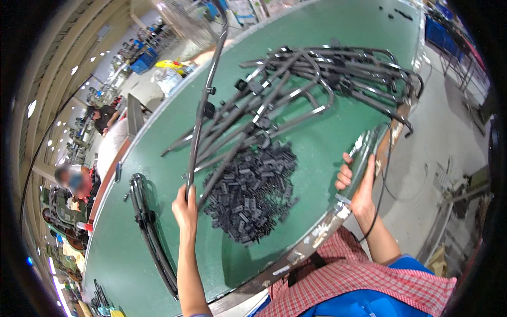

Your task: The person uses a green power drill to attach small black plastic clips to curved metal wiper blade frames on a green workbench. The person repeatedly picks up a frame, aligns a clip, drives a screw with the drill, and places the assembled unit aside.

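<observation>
My left hand (185,212) is closed around the lower end of a long black metal tube (197,124). The tube rises steeply to the top of the view, bends near its upper end and carries a dark round knob (209,110) partway up. At the table's near right edge, my right hand (360,193) is wrapped round a long, rounded, shiny grey-green hand tool (364,150); its exact kind is unclear. A black cord (390,164) runs beside it. Between my hands lies a heap of small black plastic pieces (251,193).
Many bent black tubes (317,79) lie tangled across the far part of the green table (364,26). A smaller tube bundle (150,232) rests at the left. Beyond the table's far side, a person in dark clothing (105,117) sits near blue bins (143,61).
</observation>
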Action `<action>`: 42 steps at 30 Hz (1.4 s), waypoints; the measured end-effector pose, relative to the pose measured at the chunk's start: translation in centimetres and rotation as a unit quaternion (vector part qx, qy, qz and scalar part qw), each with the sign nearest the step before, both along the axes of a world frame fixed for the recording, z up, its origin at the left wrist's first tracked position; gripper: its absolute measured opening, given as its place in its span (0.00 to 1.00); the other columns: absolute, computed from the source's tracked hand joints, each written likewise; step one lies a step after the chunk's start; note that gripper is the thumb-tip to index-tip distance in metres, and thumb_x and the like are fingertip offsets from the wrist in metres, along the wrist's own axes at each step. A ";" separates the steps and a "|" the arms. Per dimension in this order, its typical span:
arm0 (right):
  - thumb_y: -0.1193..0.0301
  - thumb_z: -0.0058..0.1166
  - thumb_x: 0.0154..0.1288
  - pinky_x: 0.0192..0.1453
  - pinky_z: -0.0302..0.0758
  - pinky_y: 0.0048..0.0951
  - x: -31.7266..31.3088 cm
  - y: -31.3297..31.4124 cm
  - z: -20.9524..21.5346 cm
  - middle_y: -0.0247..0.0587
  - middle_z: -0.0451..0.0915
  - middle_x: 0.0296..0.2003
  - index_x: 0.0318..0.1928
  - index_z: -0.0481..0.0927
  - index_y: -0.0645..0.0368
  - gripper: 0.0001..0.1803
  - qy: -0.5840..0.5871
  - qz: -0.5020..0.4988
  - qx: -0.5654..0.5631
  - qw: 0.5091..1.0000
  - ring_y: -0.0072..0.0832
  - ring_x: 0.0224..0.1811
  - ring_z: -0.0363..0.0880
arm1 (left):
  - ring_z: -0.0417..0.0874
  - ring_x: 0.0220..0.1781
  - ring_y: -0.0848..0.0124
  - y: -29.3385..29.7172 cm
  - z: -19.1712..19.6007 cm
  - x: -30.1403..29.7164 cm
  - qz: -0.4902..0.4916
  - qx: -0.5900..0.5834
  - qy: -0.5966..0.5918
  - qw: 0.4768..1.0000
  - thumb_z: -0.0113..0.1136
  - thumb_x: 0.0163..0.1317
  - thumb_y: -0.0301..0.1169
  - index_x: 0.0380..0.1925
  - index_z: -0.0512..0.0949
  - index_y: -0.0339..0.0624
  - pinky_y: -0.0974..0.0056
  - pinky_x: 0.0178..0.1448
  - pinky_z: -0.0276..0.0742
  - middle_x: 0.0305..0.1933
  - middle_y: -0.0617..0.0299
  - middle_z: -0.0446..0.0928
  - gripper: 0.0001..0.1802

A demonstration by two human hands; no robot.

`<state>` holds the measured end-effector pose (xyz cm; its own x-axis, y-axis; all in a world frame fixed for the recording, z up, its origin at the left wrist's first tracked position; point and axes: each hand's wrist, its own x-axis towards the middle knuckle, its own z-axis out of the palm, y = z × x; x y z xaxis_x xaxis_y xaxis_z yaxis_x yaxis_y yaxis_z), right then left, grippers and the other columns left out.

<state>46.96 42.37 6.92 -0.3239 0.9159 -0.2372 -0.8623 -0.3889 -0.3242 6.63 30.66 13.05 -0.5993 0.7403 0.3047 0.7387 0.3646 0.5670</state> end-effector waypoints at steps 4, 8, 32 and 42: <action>0.32 0.34 0.65 0.24 0.61 0.25 -0.2 -0.3 -0.1 0.30 0.63 0.19 0.50 0.72 0.57 0.39 0.031 0.040 0.051 0.997 0.21 0.18 0.60 | 0.79 0.27 0.67 -10.6 -1.6 8.2 -0.125 -0.035 0.028 0.991 0.65 0.57 0.28 0.48 0.79 0.39 0.64 0.34 0.76 0.30 0.53 0.79 0.18; 0.27 0.32 0.59 0.20 0.64 0.28 -0.3 -2.1 0.0 0.35 0.69 0.19 0.59 0.68 0.59 0.48 0.085 0.102 0.115 0.985 0.22 0.14 0.63 | 0.81 0.27 0.59 -12.6 -3.7 13.8 -0.210 -0.136 0.003 0.968 0.66 0.55 0.31 0.51 0.79 0.50 0.59 0.32 0.77 0.28 0.55 0.78 0.21; 0.26 0.33 0.57 0.23 0.70 0.31 -4.2 -6.4 -1.5 0.53 0.79 0.37 0.73 0.44 0.58 0.58 0.027 0.275 0.147 0.950 0.27 0.18 0.73 | 0.73 0.44 0.59 1.0 -5.7 14.4 -0.293 -0.068 0.147 0.942 0.64 0.51 0.27 0.31 0.78 0.43 0.57 0.48 0.70 0.35 0.59 0.74 0.07; 0.24 0.33 0.54 0.23 0.69 0.30 -3.6 -6.8 1.6 0.40 0.71 0.21 0.64 0.62 0.61 0.55 -0.007 0.204 0.184 0.962 0.26 0.16 0.69 | 0.68 0.17 0.82 -1.5 -0.8 13.8 -0.126 -0.028 -0.470 0.873 0.59 0.65 0.29 0.33 0.74 0.42 0.76 0.19 0.61 0.21 0.68 0.73 0.05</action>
